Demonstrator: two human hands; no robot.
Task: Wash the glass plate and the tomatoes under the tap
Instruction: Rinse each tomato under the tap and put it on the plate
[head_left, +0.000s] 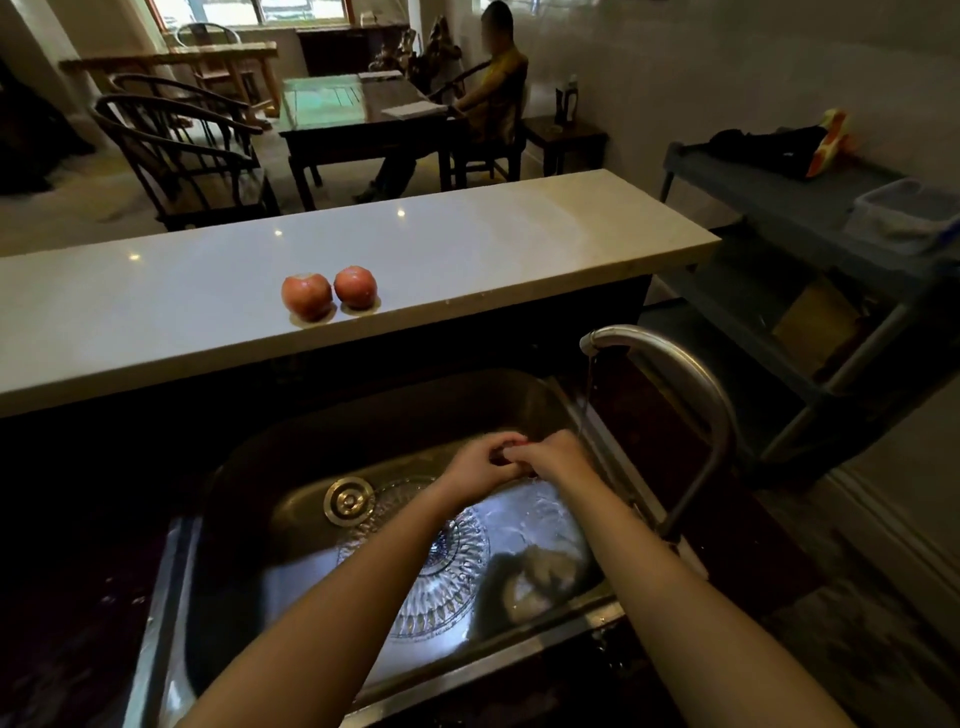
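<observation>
The third tomato (521, 441) was almost wholly hidden; only a red sliver showed between the fingers of the two hands, which met over the far right part of the sink (415, 410); the left grip (483, 462) curled round it from one side and the right grip (550, 454) from the other, both clasping the fruit; its shape and surface could not be made out. A thin stream of water (586, 395) fell from the tap (691, 374) just beside the right grip; whether it struck the fruit could not be told.

Below the hands the glass plate (447, 597) lay in the basin; it was clear, cut with a petal pattern, and shone wet; the left forearm crossed over and hid part of it. A greyish lump (545, 571), perhaps a cloth, lay at its right edge, too blurred to name; the drain (349, 500) sat near its far left side.

Two more tomatoes (306, 295) (355, 287) stood nearly touching near the front edge of the pale tabletop (467, 249) beyond the sink, each red, glossy and ringed by a small puddle.
</observation>
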